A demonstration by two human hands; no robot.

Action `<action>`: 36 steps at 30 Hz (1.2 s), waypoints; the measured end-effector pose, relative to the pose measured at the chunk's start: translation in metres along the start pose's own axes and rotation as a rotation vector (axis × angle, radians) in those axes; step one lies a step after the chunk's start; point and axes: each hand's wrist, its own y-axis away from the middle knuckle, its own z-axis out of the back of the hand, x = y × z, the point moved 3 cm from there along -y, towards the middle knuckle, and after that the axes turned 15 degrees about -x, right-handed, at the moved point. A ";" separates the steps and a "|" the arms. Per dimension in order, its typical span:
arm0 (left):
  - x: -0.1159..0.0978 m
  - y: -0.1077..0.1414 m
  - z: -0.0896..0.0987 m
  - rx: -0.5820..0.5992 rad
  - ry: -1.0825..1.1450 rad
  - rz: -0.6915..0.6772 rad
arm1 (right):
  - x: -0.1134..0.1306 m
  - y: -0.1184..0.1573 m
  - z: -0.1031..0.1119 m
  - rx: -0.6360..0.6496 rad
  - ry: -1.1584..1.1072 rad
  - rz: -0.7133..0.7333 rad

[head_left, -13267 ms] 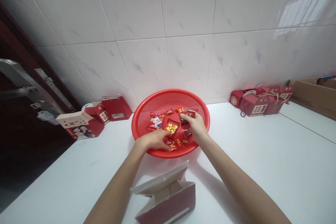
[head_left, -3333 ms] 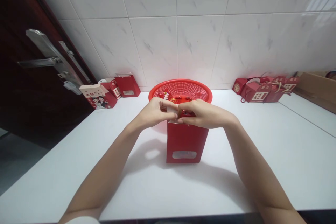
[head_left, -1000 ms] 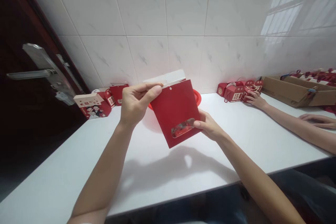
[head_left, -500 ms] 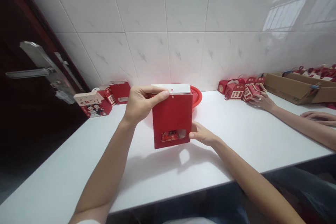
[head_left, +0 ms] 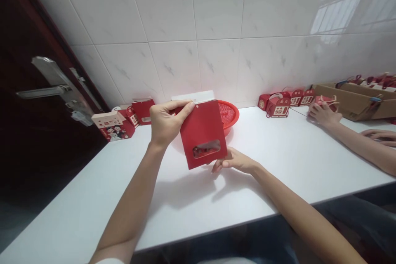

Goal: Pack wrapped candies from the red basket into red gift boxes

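Note:
My left hand (head_left: 168,121) pinches the top left corner of a red gift box (head_left: 202,128) and holds it tilted above the table. A clear window near the box's bottom shows small red contents, too small to name. White flaps stand up at its top. My right hand (head_left: 236,161) is at the lower right corner, fingers apart and partly behind and under the box; whether it touches the box is hard to see. Behind the box, a red plastic basket (head_left: 229,111) is partly hidden.
At left stand a box with a cartoon couple (head_left: 114,128) and another red box (head_left: 144,111). Small red candy boxes (head_left: 278,105) line the wall at right, beside a cardboard carton (head_left: 355,103). Another person's hand (head_left: 326,115) holds a small red box (head_left: 324,102).
The gift box has tilted, its bottom swinging right. My right hand has slid from its right edge down toward the bottom corner. The other person's hand moved a small box right, toward the carton.

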 end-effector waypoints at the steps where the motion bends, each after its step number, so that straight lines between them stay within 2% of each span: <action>1: 0.002 0.000 -0.001 0.026 -0.017 -0.006 | -0.001 0.000 0.000 0.008 0.009 -0.027; 5: 0.001 0.004 -0.003 0.138 -0.024 -0.008 | -0.003 0.002 0.001 -0.016 0.035 -0.059; 9: -0.002 0.004 -0.001 0.140 -0.020 -0.010 | -0.001 0.003 0.001 -0.041 0.052 -0.019; 17: 0.019 0.002 -0.012 0.178 0.092 0.111 | -0.010 -0.002 0.010 -0.070 0.038 0.019; 24: 0.024 0.003 -0.014 0.194 0.145 0.156 | -0.006 -0.002 0.004 -0.101 0.039 0.047; 31: 0.031 0.004 -0.016 0.166 0.132 0.239 | 0.000 0.004 -0.001 -0.099 0.205 0.114; 34: 0.034 0.006 -0.017 0.212 0.100 0.246 | 0.006 0.004 0.001 -0.182 0.255 0.169; 36: 0.034 0.009 -0.018 0.242 0.096 0.227 | 0.012 0.005 0.000 -0.245 0.195 0.209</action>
